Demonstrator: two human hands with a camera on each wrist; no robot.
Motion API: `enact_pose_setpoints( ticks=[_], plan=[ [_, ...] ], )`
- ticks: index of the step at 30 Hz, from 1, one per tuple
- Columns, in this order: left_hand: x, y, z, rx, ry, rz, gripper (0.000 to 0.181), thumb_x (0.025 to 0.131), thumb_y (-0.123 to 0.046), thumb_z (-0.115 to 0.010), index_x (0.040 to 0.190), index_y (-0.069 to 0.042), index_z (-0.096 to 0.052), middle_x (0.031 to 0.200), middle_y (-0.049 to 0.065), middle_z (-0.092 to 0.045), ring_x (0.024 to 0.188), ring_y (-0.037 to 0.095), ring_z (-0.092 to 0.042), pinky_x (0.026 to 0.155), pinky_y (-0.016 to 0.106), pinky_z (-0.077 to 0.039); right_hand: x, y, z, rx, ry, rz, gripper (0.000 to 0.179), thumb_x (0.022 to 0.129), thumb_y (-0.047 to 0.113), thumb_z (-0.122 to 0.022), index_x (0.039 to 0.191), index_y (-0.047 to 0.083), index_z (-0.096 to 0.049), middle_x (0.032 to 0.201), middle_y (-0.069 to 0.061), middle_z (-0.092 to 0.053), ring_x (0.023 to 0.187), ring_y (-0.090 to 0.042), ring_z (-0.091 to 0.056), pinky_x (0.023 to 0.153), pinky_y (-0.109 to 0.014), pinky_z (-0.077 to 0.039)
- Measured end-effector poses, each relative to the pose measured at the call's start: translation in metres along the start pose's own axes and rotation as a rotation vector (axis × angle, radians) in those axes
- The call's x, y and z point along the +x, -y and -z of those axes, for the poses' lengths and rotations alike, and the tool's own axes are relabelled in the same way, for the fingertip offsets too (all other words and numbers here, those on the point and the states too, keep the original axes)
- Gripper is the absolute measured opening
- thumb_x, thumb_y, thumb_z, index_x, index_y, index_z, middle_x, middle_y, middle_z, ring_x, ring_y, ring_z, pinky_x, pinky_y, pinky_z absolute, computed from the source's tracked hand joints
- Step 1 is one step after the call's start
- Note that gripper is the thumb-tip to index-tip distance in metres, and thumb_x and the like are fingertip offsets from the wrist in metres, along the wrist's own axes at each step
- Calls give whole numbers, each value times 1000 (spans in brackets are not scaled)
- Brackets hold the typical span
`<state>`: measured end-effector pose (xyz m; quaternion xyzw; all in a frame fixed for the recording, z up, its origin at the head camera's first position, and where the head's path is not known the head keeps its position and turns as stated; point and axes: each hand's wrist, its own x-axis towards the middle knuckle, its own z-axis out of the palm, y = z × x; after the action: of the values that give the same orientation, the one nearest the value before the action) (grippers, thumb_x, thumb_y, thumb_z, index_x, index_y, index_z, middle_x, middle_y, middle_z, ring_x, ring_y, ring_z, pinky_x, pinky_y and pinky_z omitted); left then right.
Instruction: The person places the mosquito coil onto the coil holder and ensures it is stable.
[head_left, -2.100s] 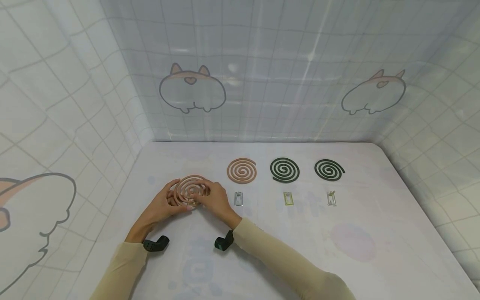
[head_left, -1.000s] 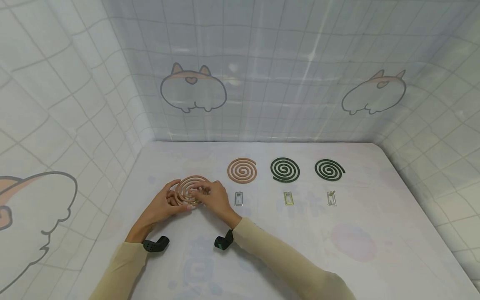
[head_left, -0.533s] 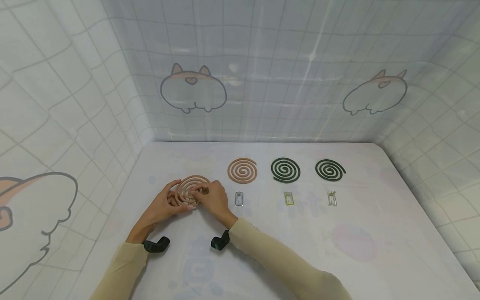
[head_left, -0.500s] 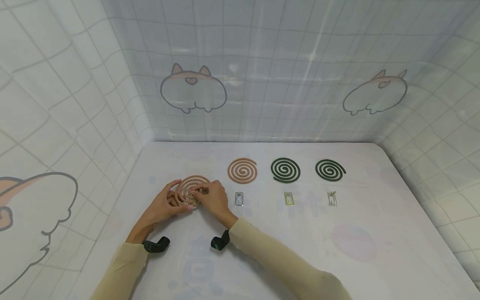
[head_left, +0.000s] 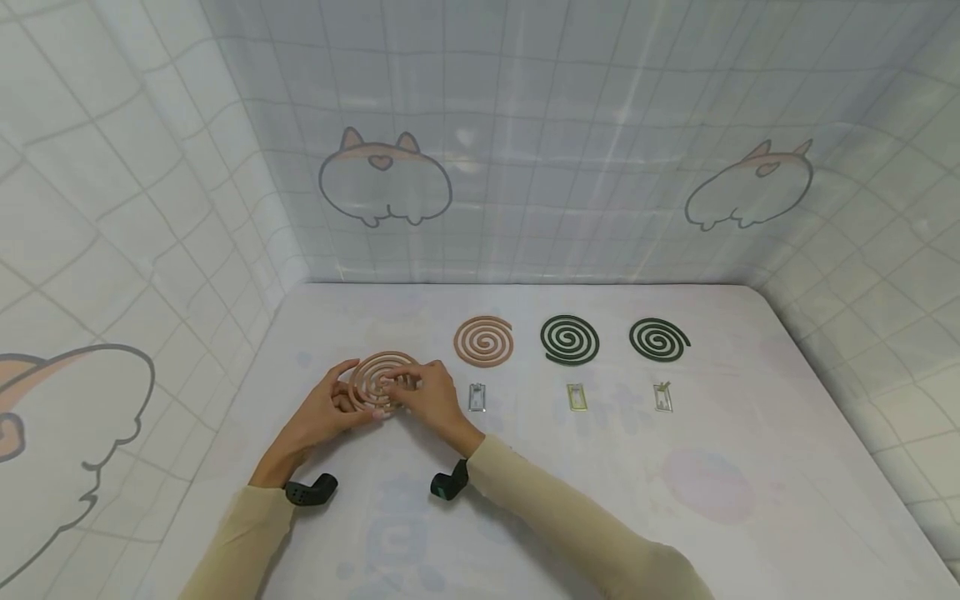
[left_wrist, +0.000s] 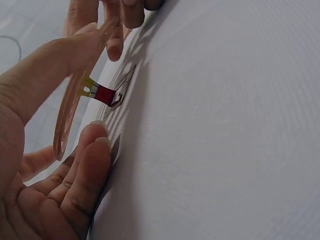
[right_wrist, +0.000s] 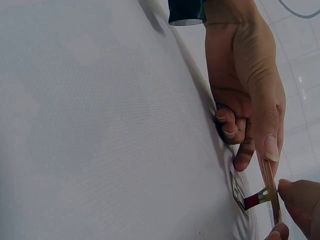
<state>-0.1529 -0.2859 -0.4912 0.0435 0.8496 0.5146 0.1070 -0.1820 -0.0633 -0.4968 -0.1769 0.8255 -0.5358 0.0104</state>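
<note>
Fitting brown coil [left_wrist: 64,122] to metal stand [left_wrist: 104,94]: prob. the step in hand. Next move, as judged, calls for settling coil centre on stand's tab, then a level check b/f letting go; snapped strand = main risk.

Hands, qty 2. L hand [head_left: 324,408] grips coil's outer L side, thumb along near rim, some fingers below it. R hand [head_left: 435,396] holds coil's R side, index + thumb tips nr centre; whether tips pinch tab or strand, can't tell.

Item 1: brown coil, qty 1. Flat spiral, slim even strand, no break seen. Loc.: L part of counter [head_left: 570,500], raised off it, b/w both hands.

Item 2: metal stand, qty 1. Under coil; base down by counter, tab up, red low, yellow at top, meeting coil nr centre. Full seating unclear.

Beyond, L to R: silver stand [head_left: 477,397], yellow stand [head_left: 577,397], 2nd silver stand [head_left: 663,397], well apart.

Far row: tan coil [head_left: 485,342], dk-green coil [head_left: 570,339], 2nd dk-green coil [head_left: 657,340], all flat.

Rear: grid-print wall [head_left: 540,200] w/ cartoon figs.
</note>
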Motion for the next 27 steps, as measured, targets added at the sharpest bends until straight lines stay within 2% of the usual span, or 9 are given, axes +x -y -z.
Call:
enact_pose_setpoints(
  ticks=[7,14,20,27],
  plan=[
    [-3,-2,2,-22,19,-4,111,85,-23,-88,165,-10,-11,113,22,-58,80,23,-61,63,33,-53,-1,1,4,3,24,-16,31,88,28,-82,117,17,-78,94,-9,-60,82,-13,-43,68,-27,-36],
    [-5,-2,2,-17,26,7,111,85,-26,-88,165,-13,-11,115,22,-54,80,23,-60,63,34,-54,-4,-1,9,12,14,-48,37,89,30,-82,123,17,-75,112,-11,-60,100,-24,-54,77,-30,-41],
    [-7,-1,2,-37,26,24,112,85,-26,-88,165,-17,-10,116,22,-52,81,24,-60,63,35,-54,-6,-1,13,15,20,-57,40,89,32,-83,125,17,-74,116,-16,-59,104,-27,-55,77,-30,-42],
    [-9,1,2,-15,27,9,110,87,-28,-86,165,-18,-9,116,21,-51,84,26,-60,64,34,-53,-7,-1,17,22,34,-69,43,90,36,-82,126,18,-71,116,-14,-58,103,-26,-54,77,-33,-43]
  ],
)
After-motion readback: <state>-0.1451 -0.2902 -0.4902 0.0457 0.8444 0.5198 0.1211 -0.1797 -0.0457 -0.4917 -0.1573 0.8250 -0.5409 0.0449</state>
